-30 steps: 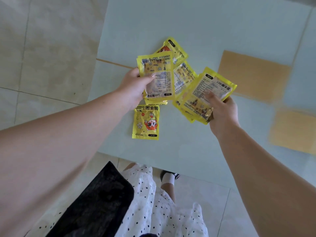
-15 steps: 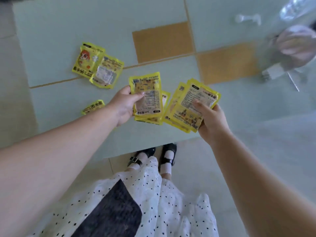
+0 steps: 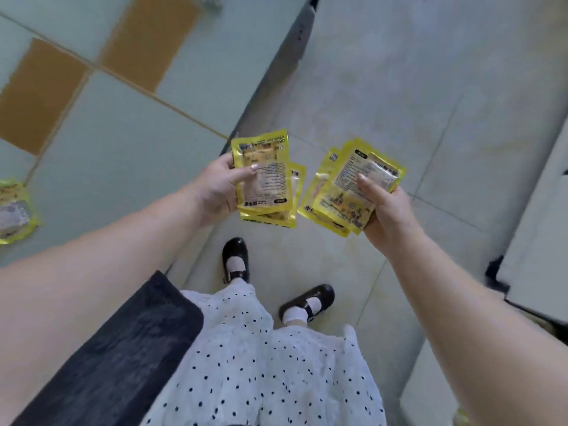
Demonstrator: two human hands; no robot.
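While I stand just off the edge of the bench (image 3: 123, 142), over the floor (image 3: 399, 87), my left hand (image 3: 218, 192) grips a small stack of yellow packets (image 3: 264, 179), thumb pressed on the top one. My right hand (image 3: 387, 216) clasps a second fanned stack (image 3: 341, 195) just beside it, not touching. One loose packet (image 3: 15, 210) lies on the bench, far left.

packets (image 3: 265, 176): we see glossy yellow plastic film | table (image 3: 123, 149): smooth pale-green top, matt brown patches | floor (image 3: 384, 103): smooth tile | shoes (image 3: 235, 250): shiny black | skirt (image 3: 261, 364): dotted white cloth
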